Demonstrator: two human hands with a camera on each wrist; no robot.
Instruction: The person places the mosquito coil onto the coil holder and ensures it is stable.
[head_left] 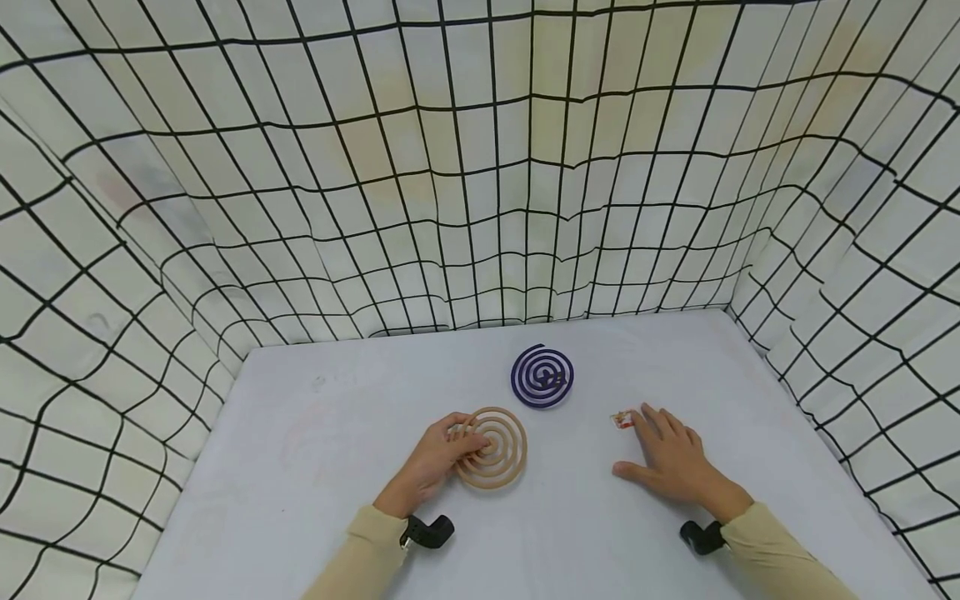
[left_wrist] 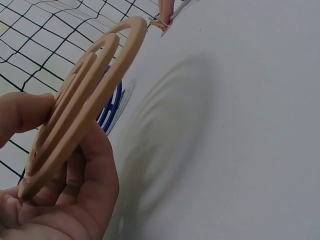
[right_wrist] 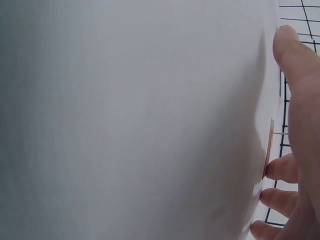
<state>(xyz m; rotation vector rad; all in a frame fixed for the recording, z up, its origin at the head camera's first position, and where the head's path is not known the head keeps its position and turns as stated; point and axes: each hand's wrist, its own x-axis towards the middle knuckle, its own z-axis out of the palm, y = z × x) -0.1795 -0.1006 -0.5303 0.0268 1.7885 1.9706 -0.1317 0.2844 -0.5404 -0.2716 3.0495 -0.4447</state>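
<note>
A tan mosquito coil (head_left: 522, 450) is pinched at its left side by my left hand (head_left: 431, 460). In the left wrist view the coil (left_wrist: 82, 115) stands tilted, thumb on one face and fingers behind it, and its shadow falls on the table. My right hand (head_left: 671, 458) lies palm down with fingers spread and thumb out to the left. Its index fingertip touches a small red-and-white packet (head_left: 622, 420). In the right wrist view the packet (right_wrist: 269, 145) appears edge-on at the fingertips.
Behind the tan coil, a dark purple mosquito coil (head_left: 543, 380) lies flat on the white-covered table (head_left: 300, 467). White walls with black netting (head_left: 480, 192) enclose the back and both sides of the table.
</note>
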